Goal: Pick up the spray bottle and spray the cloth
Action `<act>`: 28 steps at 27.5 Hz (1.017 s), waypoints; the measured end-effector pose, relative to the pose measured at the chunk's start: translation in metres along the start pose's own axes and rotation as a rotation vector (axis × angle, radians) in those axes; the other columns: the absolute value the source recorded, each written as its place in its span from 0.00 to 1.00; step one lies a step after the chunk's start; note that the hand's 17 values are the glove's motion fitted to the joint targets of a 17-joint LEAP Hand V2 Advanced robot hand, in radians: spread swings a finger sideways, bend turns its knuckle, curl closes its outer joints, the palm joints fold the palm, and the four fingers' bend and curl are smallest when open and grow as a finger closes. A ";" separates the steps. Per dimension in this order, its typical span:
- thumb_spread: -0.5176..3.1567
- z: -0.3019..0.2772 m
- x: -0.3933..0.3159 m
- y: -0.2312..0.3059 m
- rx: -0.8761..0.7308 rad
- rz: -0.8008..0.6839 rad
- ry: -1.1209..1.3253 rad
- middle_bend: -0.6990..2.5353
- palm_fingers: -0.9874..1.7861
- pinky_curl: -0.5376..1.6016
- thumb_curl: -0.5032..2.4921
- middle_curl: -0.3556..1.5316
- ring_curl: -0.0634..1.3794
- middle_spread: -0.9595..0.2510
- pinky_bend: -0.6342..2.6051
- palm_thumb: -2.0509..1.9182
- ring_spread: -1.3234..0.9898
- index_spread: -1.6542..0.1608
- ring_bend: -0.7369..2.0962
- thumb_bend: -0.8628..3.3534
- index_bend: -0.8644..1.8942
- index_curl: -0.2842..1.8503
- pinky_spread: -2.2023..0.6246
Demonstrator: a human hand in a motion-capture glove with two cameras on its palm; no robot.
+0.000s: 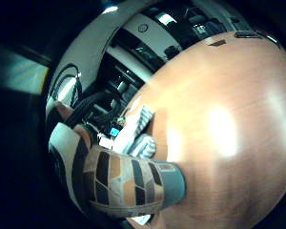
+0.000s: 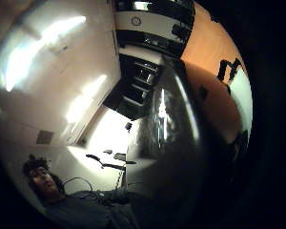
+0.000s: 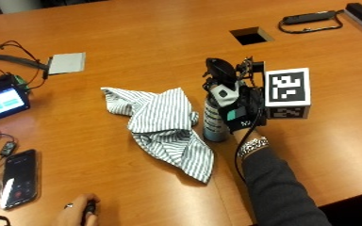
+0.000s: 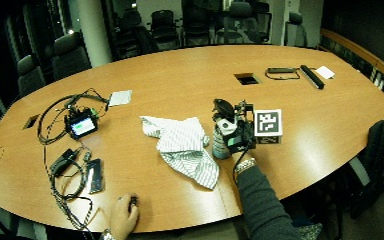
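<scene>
A spray bottle (image 3: 213, 120) with a patterned body and a black spray head stands upright beside the right edge of a crumpled striped cloth (image 3: 162, 122) on the wooden table (image 3: 137, 37). My gloved right hand (image 3: 243, 113) grips the bottle's neck and upper body from the right. Whether the bottle's base touches the table I cannot tell. The wide outside view has the bottle (image 4: 220, 142), hand (image 4: 242, 137) and cloth (image 4: 182, 142) mid-table. From the palm, the patterned body (image 1: 124, 186) shows close, with the cloth (image 1: 138, 131) just beyond. The dark bottle (image 2: 176, 143) fills much of the thumb side view.
A phone (image 3: 19, 179) and a small lit screen (image 3: 2, 101) with cables lie at the left. A grey pad (image 3: 67, 62) lies farther back. A cable hole (image 3: 251, 36) and a black cabled device (image 3: 309, 19) are at the back right. A bare hand (image 3: 78, 214) rests at the front edge.
</scene>
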State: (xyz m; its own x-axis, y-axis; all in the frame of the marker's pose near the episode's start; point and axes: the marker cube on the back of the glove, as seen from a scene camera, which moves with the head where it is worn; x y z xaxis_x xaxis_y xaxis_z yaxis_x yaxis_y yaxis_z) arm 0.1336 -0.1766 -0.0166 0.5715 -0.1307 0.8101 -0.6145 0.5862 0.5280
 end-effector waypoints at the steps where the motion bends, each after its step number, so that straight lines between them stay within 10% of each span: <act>1: 0.30 0.001 -0.003 -0.002 0.002 -0.008 -0.010 0.32 0.86 0.39 0.35 0.43 0.33 0.61 0.31 0.74 0.49 0.74 0.41 0.20 0.42 0.36 0.72; 11: 0.27 -0.013 0.031 0.033 -0.128 0.148 -0.061 0.34 0.85 0.41 0.38 0.44 0.35 0.62 0.32 0.74 0.49 0.75 0.43 0.20 0.44 0.38 0.69; 28: 0.25 0.028 -0.065 -0.006 -1.116 0.065 0.274 0.36 0.85 0.42 0.41 0.45 0.36 0.62 0.32 0.74 0.50 0.75 0.44 0.20 0.46 0.40 0.70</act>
State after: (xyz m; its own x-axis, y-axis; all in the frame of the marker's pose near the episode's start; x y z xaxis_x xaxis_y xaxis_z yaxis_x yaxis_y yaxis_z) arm 0.0851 -0.1938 -0.0657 0.7391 0.0239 0.6731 0.0985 0.9848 -0.1431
